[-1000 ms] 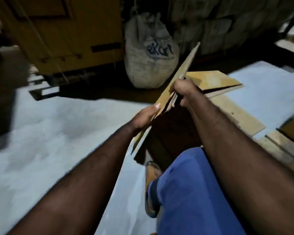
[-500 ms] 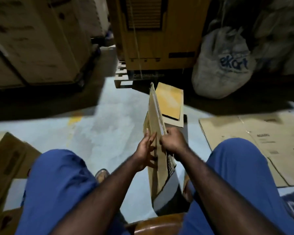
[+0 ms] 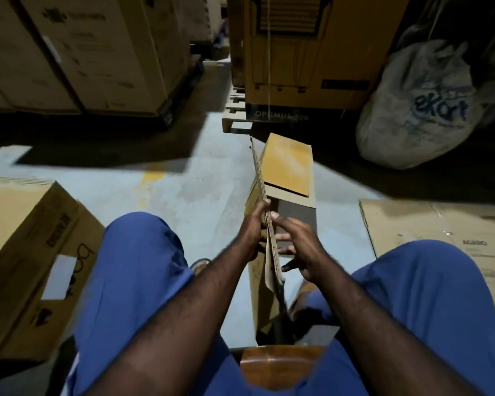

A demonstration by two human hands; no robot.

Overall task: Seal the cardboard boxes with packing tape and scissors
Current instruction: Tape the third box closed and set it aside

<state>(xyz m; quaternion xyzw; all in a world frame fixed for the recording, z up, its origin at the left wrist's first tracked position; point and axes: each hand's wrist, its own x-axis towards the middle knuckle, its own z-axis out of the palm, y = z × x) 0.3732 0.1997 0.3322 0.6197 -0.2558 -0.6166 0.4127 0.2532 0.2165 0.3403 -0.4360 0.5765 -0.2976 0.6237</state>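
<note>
Left: printed carton point(image 3: 26, 252) on the floor point(image 3: 189, 190) by the left knee, stacked cartons point(image 3: 83, 52) behind it. Centre: half-folded cardboard box point(image 3: 287, 167) stands on the floor between the knees, one panel point(image 3: 259, 172) upright and edge-on to the camera. Left hand point(image 3: 252, 228) grips the panel from the left. Right hand point(image 3: 296, 248) has its thumb on the edge, fingers near straight against the right face. Yellow carton point(image 3: 297, 52) on a pallet point(image 3: 235, 115) just beyond. Right: white sack point(image 3: 417, 110), flat cardboard sheet point(image 3: 440, 230) on the floor.

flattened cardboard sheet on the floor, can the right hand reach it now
Probably yes: the flattened cardboard sheet lies uncovered on the floor just beyond the right knee, but the right hand must first leave the upright flap.
</note>
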